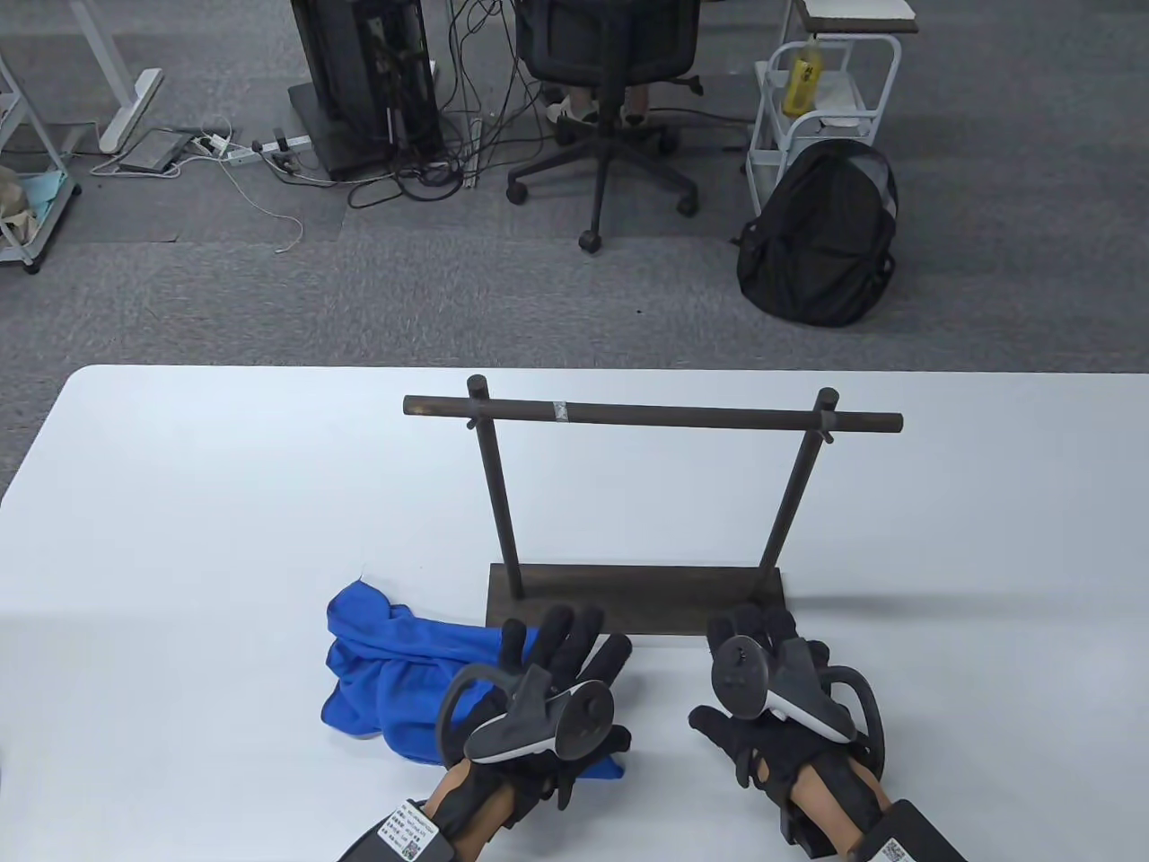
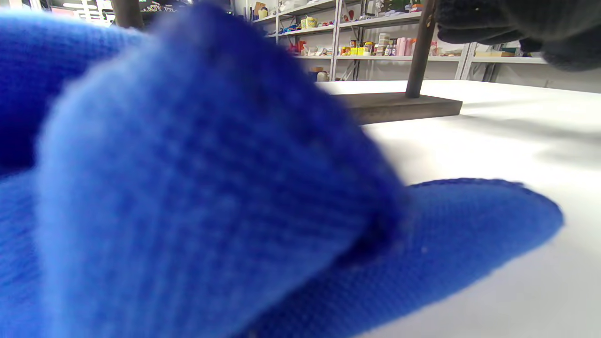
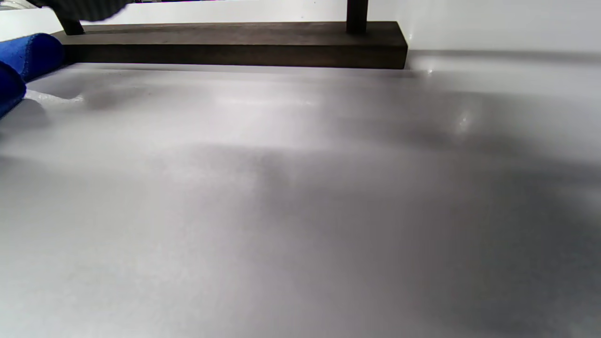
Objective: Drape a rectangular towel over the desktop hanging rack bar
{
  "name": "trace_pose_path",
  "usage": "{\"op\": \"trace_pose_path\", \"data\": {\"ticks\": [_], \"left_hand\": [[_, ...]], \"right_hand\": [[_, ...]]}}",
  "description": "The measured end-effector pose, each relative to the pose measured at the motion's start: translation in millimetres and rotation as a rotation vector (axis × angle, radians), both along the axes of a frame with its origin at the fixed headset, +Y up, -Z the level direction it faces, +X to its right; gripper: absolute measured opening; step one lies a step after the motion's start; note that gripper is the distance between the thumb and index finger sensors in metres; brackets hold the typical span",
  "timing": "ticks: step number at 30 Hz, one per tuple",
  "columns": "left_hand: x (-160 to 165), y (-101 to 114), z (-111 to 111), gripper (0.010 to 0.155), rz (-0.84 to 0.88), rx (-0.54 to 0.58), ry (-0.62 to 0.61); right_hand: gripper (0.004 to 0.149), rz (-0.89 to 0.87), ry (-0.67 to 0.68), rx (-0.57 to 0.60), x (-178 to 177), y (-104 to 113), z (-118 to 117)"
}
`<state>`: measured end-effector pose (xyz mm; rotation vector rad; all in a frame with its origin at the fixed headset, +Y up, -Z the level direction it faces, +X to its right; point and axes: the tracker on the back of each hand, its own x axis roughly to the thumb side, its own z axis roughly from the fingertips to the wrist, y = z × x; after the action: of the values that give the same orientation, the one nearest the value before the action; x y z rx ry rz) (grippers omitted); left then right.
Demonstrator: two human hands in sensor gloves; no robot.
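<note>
Table view, towel: blue towel (image 1: 395, 669) lies crumpled on the white desk (image 1: 179, 503) near the front edge, left of centre, its right part touching the front left of the rack base.
Table view, rack: dark rack (image 1: 642, 503) stands upright mid-desk; its bar (image 1: 653, 415) is bare, resting across two posts above a flat base (image 1: 633, 597).
Table view, left grip: left hand (image 1: 548, 700) rests over the towel's right part, fingers spread and extended, clamped on nothing.
Table view, right grip: right hand (image 1: 772, 700) rests on the desk just in front of the base's right end, well apart from the towel; whether its fingers are apart or together cannot be told.
Left wrist view: blurred towel folds (image 2: 197, 188) fill most of the picture; base (image 2: 399, 105) and one post beyond; dark fingertips (image 2: 512, 23) at the top right corner.
Right wrist view: bare desk surface (image 3: 300, 211); base (image 3: 235, 44) along the far side; a towel fold (image 3: 28, 61) at the left edge, against the base.
</note>
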<state>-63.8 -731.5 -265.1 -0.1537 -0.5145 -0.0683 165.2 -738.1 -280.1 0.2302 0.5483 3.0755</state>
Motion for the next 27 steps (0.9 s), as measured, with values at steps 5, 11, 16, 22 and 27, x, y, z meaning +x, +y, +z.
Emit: {"op": "trace_pose_path", "data": {"ticks": [5,11,16,22,27], "left_hand": [[-0.6,-0.4,0.9,0.086,0.001,0.008,0.007],[-1.1,1.6,1.4,0.086,0.002,0.023,0.011],[-2.9,4.0,0.5,0.085,0.008,0.034,0.012],[-2.6,3.9,0.4,0.085,0.002,0.033,0.011],[-5.2,3.8,-1.7,0.086,0.010,0.034,0.027]], "right_hand": [[0.091,-0.002,0.006,0.008,-1.5,0.0,2.5],[0.091,-0.001,0.016,0.000,-5.3,-2.1,4.1],[0.091,0.010,0.020,0.008,-5.6,-0.5,3.2],[0.091,0.008,0.022,0.022,-5.3,0.3,2.3],[0.091,0.007,0.023,0.014,-5.8,-0.2,2.2]]}}
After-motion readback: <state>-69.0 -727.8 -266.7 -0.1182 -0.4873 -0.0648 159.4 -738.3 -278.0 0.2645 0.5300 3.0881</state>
